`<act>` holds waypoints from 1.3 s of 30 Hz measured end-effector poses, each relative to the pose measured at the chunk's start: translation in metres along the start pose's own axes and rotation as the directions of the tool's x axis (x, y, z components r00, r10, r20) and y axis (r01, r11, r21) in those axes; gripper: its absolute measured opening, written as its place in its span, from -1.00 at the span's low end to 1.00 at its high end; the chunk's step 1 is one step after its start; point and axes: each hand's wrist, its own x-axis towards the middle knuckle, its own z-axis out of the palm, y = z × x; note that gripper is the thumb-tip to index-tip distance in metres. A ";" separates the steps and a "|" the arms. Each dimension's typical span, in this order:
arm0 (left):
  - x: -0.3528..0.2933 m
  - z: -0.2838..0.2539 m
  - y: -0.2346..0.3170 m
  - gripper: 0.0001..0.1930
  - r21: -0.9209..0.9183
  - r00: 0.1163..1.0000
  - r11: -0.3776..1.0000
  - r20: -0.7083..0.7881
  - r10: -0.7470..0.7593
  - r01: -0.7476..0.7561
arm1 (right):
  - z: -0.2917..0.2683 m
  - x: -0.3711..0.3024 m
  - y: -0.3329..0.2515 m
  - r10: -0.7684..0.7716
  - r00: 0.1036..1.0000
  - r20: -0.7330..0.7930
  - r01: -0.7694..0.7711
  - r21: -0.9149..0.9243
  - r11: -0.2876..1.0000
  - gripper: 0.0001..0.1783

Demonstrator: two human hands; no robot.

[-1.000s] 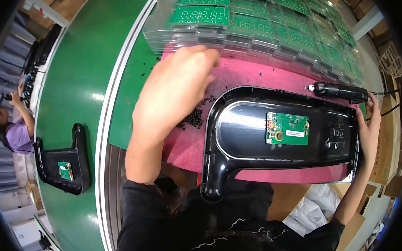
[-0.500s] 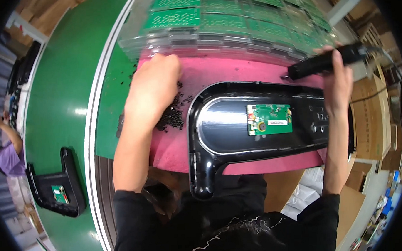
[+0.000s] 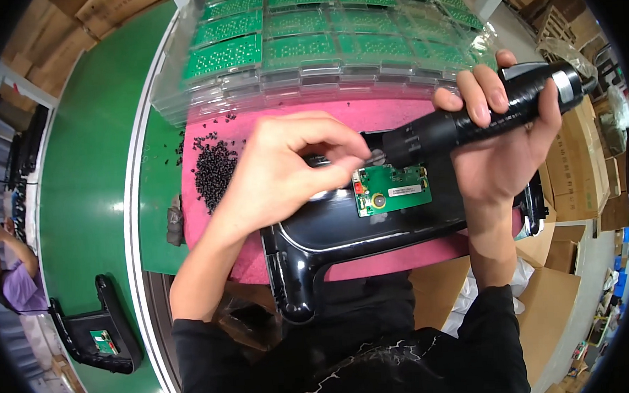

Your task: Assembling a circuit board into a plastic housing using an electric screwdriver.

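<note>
My right hand [image 3: 501,155] is wrapped round a black electric screwdriver [image 3: 427,139], which is tilted with its nose pointing left. The thumb and forefinger of my left hand [image 3: 278,173] are pinched together at the driver's tip; whatever is between them is too small to make out. Beneath both hands lies a glossy black plastic housing [image 3: 345,230], partly hidden by them. Inside it rests a green circuit board [image 3: 400,200] with a white label. To the left of the housing, a pile of tiny black screws [image 3: 215,175] is spread on the pink mat [image 3: 396,267].
Clear plastic trays [image 3: 301,80] holding green boards are stacked behind the mat. On the green bench to the left sits another black housing [image 3: 120,349] with a board. Cardboard boxes [image 3: 572,161] stand at the right. A person in a purple sleeve [image 3: 22,289] works at the far left.
My left hand has come from the screw pile to the driver's tip, now pinched. My right hand has brought the screwdriver leftward over the board. The view has shifted slightly.
</note>
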 end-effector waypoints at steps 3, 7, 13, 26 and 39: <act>0.000 0.009 0.000 -0.85 -0.169 0.991 0.978 0.061 -0.117 0.126 | 0.012 -0.005 -0.002 -0.025 0.998 0.057 0.027 -0.033 0.999 -0.51; 0.005 0.011 -0.004 -0.87 -0.257 0.971 0.939 0.129 -0.200 0.227 | 0.018 -0.010 -0.005 -0.085 0.995 0.053 0.086 -0.010 0.996 -0.52; 0.007 0.014 -0.013 -0.86 -0.230 0.986 0.963 0.116 -0.118 0.142 | 0.016 -0.016 -0.015 -0.120 0.983 0.136 0.137 -0.129 0.982 -0.51; 0.018 0.024 -0.018 -0.81 -0.012 0.993 0.996 0.077 -0.085 0.087 | 0.005 -0.023 -0.021 -0.206 0.966 0.153 0.238 -0.232 0.943 -0.45; 0.026 0.016 -0.038 -0.72 0.205 0.999 0.979 -0.045 0.027 -0.017 | -0.002 -0.038 0.034 0.283 0.959 -0.005 -0.275 -0.261 0.925 -0.38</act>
